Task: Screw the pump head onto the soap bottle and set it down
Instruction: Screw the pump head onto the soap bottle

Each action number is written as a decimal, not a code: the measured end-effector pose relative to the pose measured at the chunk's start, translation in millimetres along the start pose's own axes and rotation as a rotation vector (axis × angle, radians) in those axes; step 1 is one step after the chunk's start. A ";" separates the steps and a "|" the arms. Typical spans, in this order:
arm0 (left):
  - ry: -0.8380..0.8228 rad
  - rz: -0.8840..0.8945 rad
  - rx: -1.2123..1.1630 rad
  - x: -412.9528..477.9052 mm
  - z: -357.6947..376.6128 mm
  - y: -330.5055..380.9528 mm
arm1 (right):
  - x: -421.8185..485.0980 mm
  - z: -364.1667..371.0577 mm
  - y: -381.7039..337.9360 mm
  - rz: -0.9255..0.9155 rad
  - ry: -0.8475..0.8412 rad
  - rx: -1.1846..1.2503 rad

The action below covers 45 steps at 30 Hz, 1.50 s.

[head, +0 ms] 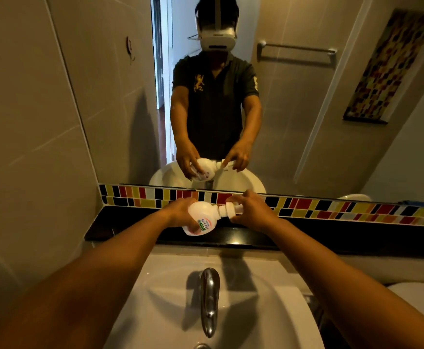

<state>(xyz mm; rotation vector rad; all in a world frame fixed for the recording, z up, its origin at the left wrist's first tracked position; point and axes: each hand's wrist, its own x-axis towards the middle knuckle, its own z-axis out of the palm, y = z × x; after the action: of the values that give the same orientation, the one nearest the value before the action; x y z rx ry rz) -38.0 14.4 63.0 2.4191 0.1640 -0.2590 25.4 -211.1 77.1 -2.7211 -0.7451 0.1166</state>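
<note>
Soap bottle (200, 217) tilted in left hand (180, 210); right hand (252, 212) grips pump head (231, 210).

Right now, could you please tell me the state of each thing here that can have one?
Soap bottle: tilted on its side, held in the air above the black ledge.
Pump head: at the bottle's neck, gripped.
Left hand: closed on the bottle.
Right hand: closed on the pump head.
Tap: no water visible.

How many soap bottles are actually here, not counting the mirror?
1. The bottle is tilted over the black ledge, held by the left hand; the right hand grips its pump head.
</note>
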 end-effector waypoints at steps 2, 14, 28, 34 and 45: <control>-0.021 0.005 -0.008 -1.8 1.0 3.2 | -1.0 -2.2 -6.3 -0.046 0.007 -0.045; -0.074 -0.005 -0.216 -5.7 1.1 6.8 | 2.2 -17.9 -16.3 0.017 0.049 0.527; -0.104 0.008 -0.334 -0.2 -0.9 9.0 | 4.4 -4.2 -10.0 0.183 0.051 1.153; -0.164 0.004 -0.329 -1.9 -3.6 2.4 | 1.3 -9.1 -15.3 0.125 0.001 0.964; -0.226 0.001 -0.392 -6.1 -13.6 2.7 | 1.0 -24.7 -22.8 0.035 -0.017 0.896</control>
<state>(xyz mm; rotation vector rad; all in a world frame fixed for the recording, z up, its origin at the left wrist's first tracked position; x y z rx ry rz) -41.5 21.0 76.2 1.9861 0.0999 -0.4529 19.2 -198.9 107.9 -1.8754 -0.4780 0.3790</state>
